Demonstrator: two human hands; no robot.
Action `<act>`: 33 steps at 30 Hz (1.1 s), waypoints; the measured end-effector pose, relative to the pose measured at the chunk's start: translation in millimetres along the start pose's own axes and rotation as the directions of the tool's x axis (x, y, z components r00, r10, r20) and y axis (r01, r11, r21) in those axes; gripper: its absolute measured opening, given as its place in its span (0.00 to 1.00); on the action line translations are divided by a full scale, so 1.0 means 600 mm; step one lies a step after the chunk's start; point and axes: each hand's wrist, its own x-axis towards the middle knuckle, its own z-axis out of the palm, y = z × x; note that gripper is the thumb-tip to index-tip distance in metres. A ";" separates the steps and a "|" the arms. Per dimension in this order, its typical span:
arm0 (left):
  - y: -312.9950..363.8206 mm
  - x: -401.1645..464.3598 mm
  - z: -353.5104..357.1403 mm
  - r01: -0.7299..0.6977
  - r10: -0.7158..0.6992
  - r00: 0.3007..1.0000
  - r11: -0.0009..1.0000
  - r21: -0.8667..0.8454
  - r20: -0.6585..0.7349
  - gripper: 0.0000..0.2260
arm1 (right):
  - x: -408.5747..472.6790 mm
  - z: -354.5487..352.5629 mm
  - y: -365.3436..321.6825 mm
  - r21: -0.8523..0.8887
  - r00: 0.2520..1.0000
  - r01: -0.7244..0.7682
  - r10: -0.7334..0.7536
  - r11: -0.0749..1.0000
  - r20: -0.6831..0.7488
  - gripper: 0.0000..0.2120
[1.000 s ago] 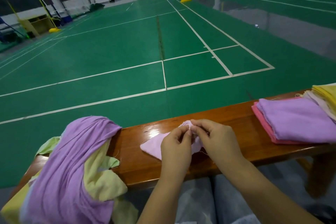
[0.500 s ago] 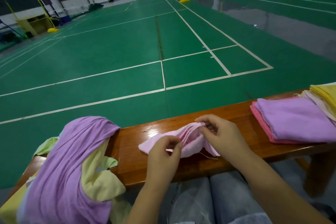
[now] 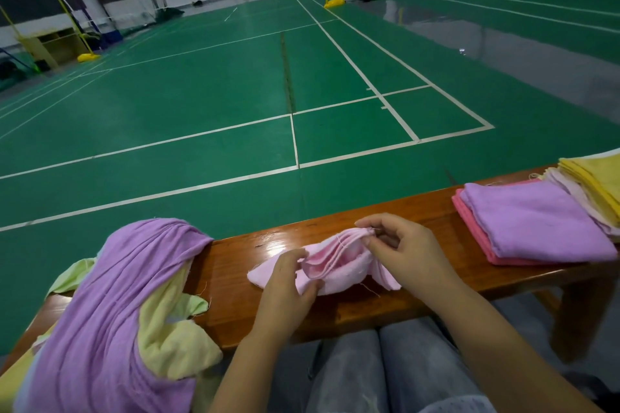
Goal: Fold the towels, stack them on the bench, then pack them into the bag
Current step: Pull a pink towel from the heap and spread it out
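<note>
A small light pink towel (image 3: 330, 265) lies bunched on the wooden bench (image 3: 419, 211) in front of me. My left hand (image 3: 288, 285) pinches its near left edge. My right hand (image 3: 399, 251) pinches the gathered corners at the towel's top right and lifts them slightly. A pile of unfolded towels, purple (image 3: 110, 305) over pale yellow-green (image 3: 171, 342), sits on the bench's left end. Folded towels are stacked at the right: a purple one (image 3: 533, 221) on a darker pink one (image 3: 476, 238), with pale pink and yellow ones (image 3: 593, 184) further right.
The bench runs across the view in front of my knees, in grey trousers (image 3: 385, 375). Beyond it spreads the green court floor (image 3: 235, 94) with white lines. Yellow net posts (image 3: 332, 0) and a chair stand far back. No bag is in view.
My hands have moved apart from the towel's middle, the left down-left, the right up-right. The pink towel has opened from a flat folded piece into a bunched shape with its layers showing.
</note>
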 end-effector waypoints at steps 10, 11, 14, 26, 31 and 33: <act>-0.018 -0.005 0.010 -0.198 0.205 0.979 0.962 0.186 -0.019 0.07 | 0.002 -0.005 0.000 0.030 1.000 -0.024 0.025 0.999 -0.013 0.11; -0.020 -0.004 0.012 -0.197 0.206 0.978 0.960 0.200 -0.027 0.08 | 0.001 -0.005 0.001 0.037 0.999 -0.030 0.030 0.999 -0.014 0.11; -0.024 -0.003 0.015 -0.179 0.195 0.980 0.958 0.224 -0.048 0.10 | 0.000 -0.006 0.006 0.050 0.999 -0.033 0.034 0.998 -0.014 0.11; 0.028 0.052 -0.099 -0.391 0.444 0.888 0.867 0.308 -0.121 0.05 | 0.071 -0.064 -0.033 -0.004 0.996 0.062 -0.063 0.998 -0.063 0.09; 0.109 0.106 -0.212 -0.526 0.627 0.756 0.754 0.394 -0.190 0.12 | 0.117 -0.101 -0.111 0.038 0.974 0.201 -0.195 0.979 -0.118 0.09; 0.150 0.113 -0.253 -0.541 0.674 0.707 0.711 0.450 -0.216 0.10 | 0.130 -0.116 -0.141 0.084 0.960 0.253 -0.240 0.964 -0.145 0.10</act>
